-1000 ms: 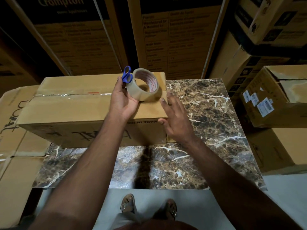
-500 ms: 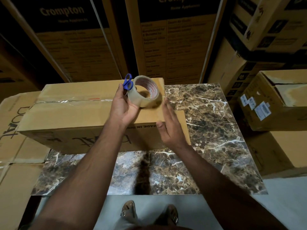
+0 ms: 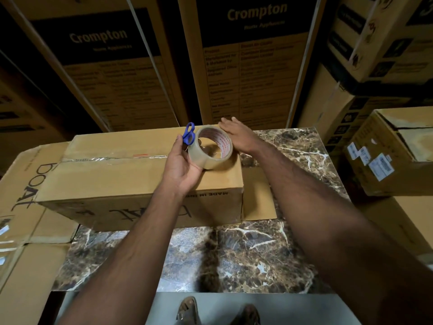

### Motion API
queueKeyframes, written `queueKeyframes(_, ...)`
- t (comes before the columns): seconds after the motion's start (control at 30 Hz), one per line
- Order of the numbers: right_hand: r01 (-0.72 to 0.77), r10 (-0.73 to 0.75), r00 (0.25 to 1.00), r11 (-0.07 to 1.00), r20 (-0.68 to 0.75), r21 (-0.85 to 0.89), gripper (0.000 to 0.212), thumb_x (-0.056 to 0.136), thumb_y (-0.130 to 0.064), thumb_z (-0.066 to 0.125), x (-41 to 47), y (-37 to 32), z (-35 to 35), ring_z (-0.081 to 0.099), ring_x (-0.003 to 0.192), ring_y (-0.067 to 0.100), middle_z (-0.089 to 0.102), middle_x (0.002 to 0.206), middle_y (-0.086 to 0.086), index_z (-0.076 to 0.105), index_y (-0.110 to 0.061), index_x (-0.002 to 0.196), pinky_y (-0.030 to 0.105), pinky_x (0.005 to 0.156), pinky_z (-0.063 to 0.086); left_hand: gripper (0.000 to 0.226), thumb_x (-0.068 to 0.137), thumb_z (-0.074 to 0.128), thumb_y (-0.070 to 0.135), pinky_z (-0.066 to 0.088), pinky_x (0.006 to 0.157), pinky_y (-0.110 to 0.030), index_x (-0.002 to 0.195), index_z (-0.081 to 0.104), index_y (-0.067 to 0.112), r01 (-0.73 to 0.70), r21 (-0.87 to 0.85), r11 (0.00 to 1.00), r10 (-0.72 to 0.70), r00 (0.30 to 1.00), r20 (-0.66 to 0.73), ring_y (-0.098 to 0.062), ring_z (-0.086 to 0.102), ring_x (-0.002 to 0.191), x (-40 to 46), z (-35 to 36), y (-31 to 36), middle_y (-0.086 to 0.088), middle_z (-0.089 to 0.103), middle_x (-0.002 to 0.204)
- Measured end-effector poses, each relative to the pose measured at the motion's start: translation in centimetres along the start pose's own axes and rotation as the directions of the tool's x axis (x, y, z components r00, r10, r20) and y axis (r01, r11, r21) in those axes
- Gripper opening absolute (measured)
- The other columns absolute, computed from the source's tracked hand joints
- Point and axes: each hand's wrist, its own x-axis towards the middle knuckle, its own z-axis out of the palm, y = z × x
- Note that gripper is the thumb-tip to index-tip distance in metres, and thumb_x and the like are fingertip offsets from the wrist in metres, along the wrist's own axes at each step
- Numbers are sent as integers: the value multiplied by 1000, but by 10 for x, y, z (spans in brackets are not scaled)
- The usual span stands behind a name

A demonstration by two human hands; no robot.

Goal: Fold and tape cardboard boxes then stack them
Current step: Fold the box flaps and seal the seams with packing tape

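A brown cardboard box [image 3: 112, 174] lies on the marble table [image 3: 246, 254], its top seam covered with clear tape. My left hand [image 3: 182, 165] grips a roll of clear tape [image 3: 214, 146] together with small blue-handled scissors [image 3: 188, 136], held above the box's right end. My right hand [image 3: 236, 134] lies flat with straight fingers on the far right corner of the box top, just behind the roll. A side flap [image 3: 257, 195] sticks out at the box's right end.
Flat and folded boxes [image 3: 21, 207] sit to the left of the table. Tall printed cartons [image 3: 246, 66] stand behind it. More cartons [image 3: 393, 156] are stacked on the right. My feet [image 3: 218, 313] show below the table's near edge.
My right hand left the box's near right edge and moved up to the far right corner of the top. The left hand stayed holding the tape and scissors.
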Motion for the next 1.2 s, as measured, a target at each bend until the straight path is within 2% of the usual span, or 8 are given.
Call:
queueKeyframes(0.2, 43, -8, 979, 985, -203, 164, 39, 100, -29, 61, 10, 9, 22, 38, 116, 26, 49, 126, 8, 60, -24, 139, 37, 102, 35, 30, 103, 48, 32, 50, 98, -45, 96, 65, 8, 9, 56, 998, -7, 999, -32, -21, 71, 70, 1, 2, -2, -12, 70, 75)
queueKeyframes(0.27, 20, 11, 972, 991, -234, 132, 36, 100, -30, 62, 9, 10, 26, 39, 113, 23, 52, 122, 6, 63, -28, 135, 38, 100, 39, 33, 103, 47, 31, 53, 92, -44, 92, 67, 8, -6, 60, 998, 9, 999, -52, -20, 69, 67, 3, 1, 1, -11, 69, 73)
queueKeyframes(0.57, -380, 360, 744, 921, -562, 86, 46, 98, -32, 51, -89, 5, 35, 38, 131, 27, 47, 145, 9, 55, -28, 143, 52, 110, 36, 34, 104, 48, 33, 48, 102, -46, 102, 67, 6, -6, 96, 995, 11, 998, -61, -24, 70, 89, -4, -1, -9, -14, 75, 90)
queueKeyframes(0.73, -305, 100, 860, 887, -500, -347, 56, 94, -40, 40, -146, -2, 24, 34, 140, 31, 37, 155, 15, 53, -16, 144, 57, 117, 16, 32, 104, 47, 36, 50, 95, -51, 110, 66, 10, 15, 89, 996, -13, 1000, -21, -27, 66, 96, -26, 0, -3, -13, 75, 92)
queueKeyframes(0.9, -414, 216, 868, 812, -447, -411, 50, 103, -48, 38, -196, -33, 57, 32, 139, 36, 31, 157, 17, 45, -30, 149, 56, 106, 39, 39, 104, 45, 40, 40, 110, -53, 105, 68, 8, 53, 64, 997, -54, 998, 20, -29, 65, 103, -68, -35, 17, -14, 75, 96)
queueKeyframes(1.0, -512, 301, 834, 734, -463, -446, 51, 103, -55, 34, -215, -82, 87, 38, 130, 36, 42, 143, 19, 52, -25, 140, 50, 95, 48, 43, 105, 43, 42, 47, 98, -51, 105, 68, 7, 64, 39, 997, -64, 998, 13, -28, 67, 98, -98, -54, 24, -15, 76, 96)
queueKeyframes(1.13, -290, 125, 910, 873, -395, -392, 36, 102, -39, 44, -225, -129, 118, 57, 104, 28, 55, 107, 9, 70, -15, 109, 34, 75, 46, 46, 105, 43, 41, 45, 106, -48, 126, 62, 4, 57, 8, 998, -57, 998, 13, -29, 63, 115, -129, -79, 42, -17, 69, 121)
queueKeyframes(1.2, -190, 58, 930, 921, -362, -340, 32, 100, -36, 48, -226, -130, 117, 55, 115, 32, 55, 108, 11, 68, -16, 114, 38, 86, 44, 49, 105, 42, 41, 40, 112, -47, 134, 58, 4, 60, 15, 998, -60, 998, 16, -30, 59, 124, -143, -85, 48, -18, 63, 132)
